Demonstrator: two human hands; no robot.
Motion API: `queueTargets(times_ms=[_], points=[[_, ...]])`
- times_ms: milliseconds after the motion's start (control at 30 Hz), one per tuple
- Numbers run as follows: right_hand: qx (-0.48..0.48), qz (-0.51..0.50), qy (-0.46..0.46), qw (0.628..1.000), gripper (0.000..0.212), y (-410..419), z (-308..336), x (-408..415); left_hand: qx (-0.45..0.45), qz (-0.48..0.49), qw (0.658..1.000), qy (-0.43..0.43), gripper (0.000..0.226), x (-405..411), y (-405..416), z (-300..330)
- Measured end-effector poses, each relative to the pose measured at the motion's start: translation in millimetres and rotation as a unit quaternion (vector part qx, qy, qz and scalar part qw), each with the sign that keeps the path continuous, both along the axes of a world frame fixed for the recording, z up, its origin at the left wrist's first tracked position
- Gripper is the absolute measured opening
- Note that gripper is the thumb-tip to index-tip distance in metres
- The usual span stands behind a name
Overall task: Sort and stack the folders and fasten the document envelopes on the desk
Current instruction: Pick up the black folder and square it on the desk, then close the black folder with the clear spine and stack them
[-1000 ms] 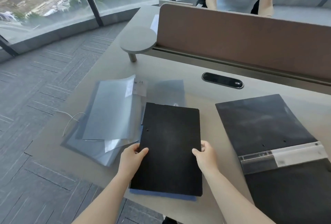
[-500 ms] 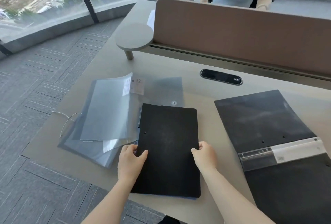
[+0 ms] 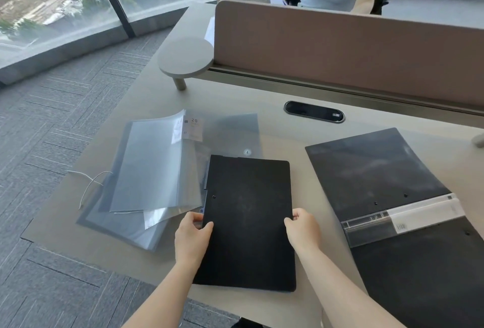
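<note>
The black folder lies flat on the desk, gripped at its left edge by the left hand and at its right edge by the right hand; the blue folder that peeked out beneath it a second ago is now covered, so the two look squared into one stack. Left of it, partly tucked under, lie the clear envelopes, unfastened, their string loose. Right of it sits the open binder, unsorted.

- White label on the clear folder, near the tabletop's left edge: "20"; smaller print below is unreadable.
- Spine strip on the open black binder: print too blurred to read.
</note>
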State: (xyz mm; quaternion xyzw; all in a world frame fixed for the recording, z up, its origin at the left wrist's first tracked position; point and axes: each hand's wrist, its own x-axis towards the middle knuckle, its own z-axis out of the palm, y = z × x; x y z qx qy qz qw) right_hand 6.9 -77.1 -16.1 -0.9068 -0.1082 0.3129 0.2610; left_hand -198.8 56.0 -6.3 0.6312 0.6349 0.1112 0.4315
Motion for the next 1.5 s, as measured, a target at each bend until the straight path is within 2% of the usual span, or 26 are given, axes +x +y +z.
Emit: queueTargets(times_ms=[100,200,267,367,467,700,867,1000,1167,1367,1500], points=[[0.008,0.021,-0.019,1.000,0.005,-5,3,0,-0.001,-0.006,1.000,-0.007,0.029,3,0,1],[0.022,0.038,-0.026,0.999,0.019,-9,3,-1,0.035,-0.042,0.998,0.009,0.046,7,2,4],[0.030,0.044,-0.020,0.998,0.027,-11,6,0,0.077,-0.065,0.995,0.028,0.050,13,4,9],[0.052,0.026,-0.014,0.998,0.035,-16,12,5,0.129,-0.101,0.986,0.026,0.045,30,4,19],[0.061,0.013,-0.030,0.998,0.033,-26,18,15,0.148,-0.148,0.978,0.002,0.040,57,-1,26],[0.069,-0.075,-0.098,0.990,0.022,-81,42,66,0.135,-0.301,0.943,-0.044,0.034,138,-42,36],[0.053,-0.120,-0.124,0.984,0.023,-133,53,113,0.110,-0.377,0.919,-0.042,0.036,194,-80,42],[0.044,-0.146,-0.136,0.979,0.020,-162,57,142,0.123,-0.438,0.890,-0.038,0.036,225,-104,42],[0.028,-0.154,-0.146,0.977,0.032,-191,52,173,0.114,-0.501,0.858,-0.012,0.049,264,-135,35],[0.017,-0.135,-0.126,0.983,0.061,-215,37,206,0.114,-0.558,0.815,0.103,0.073,302,-167,19],[-0.013,-0.109,-0.118,0.987,0.072,-225,28,230,0.122,-0.571,0.800,0.140,0.082,321,-179,8]])
